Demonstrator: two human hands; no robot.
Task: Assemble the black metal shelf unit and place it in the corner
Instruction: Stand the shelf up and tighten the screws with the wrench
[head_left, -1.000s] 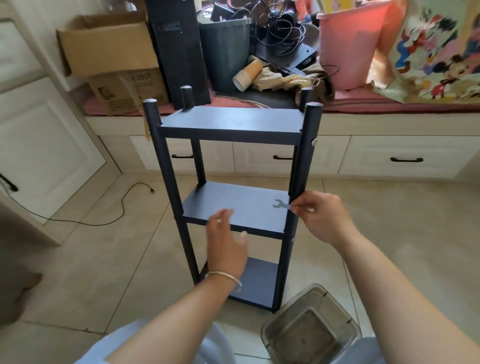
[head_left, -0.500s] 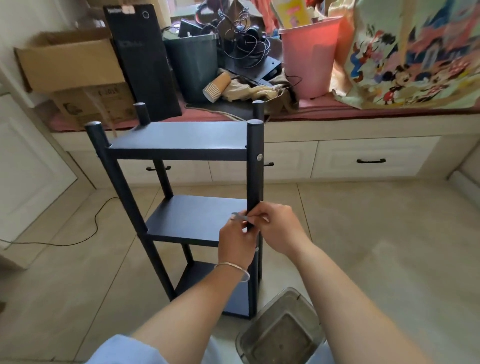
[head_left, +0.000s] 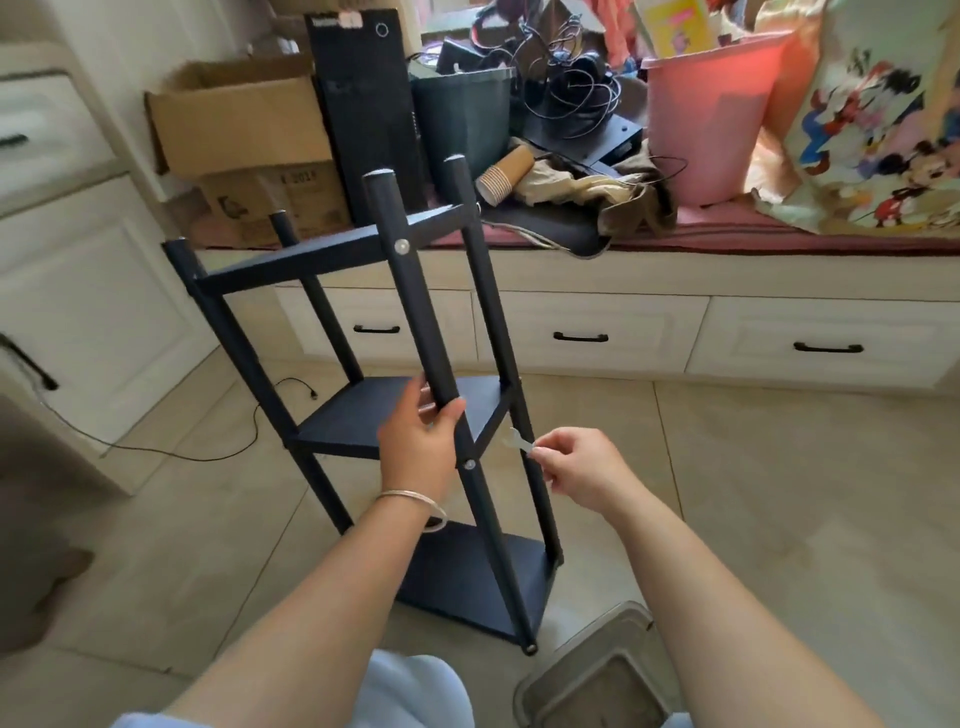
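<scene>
Bolt-tightening step: shelf (head_left: 363, 249) stood on the floor near the far drawers, turned corner-on. Left hand (head_left: 418, 449) gripped the near post (head_left: 415, 317); right hand (head_left: 576, 467) pinched a wrench (head_left: 519, 442), likely bound next for the mid-shelf bolt (head_left: 469, 464)

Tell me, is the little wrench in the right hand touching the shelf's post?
Cannot tell. In the head view the wrench, pinched by the right hand, has its open end overlapping the shelf unit's rear post, with no clear gap or contact.
</scene>
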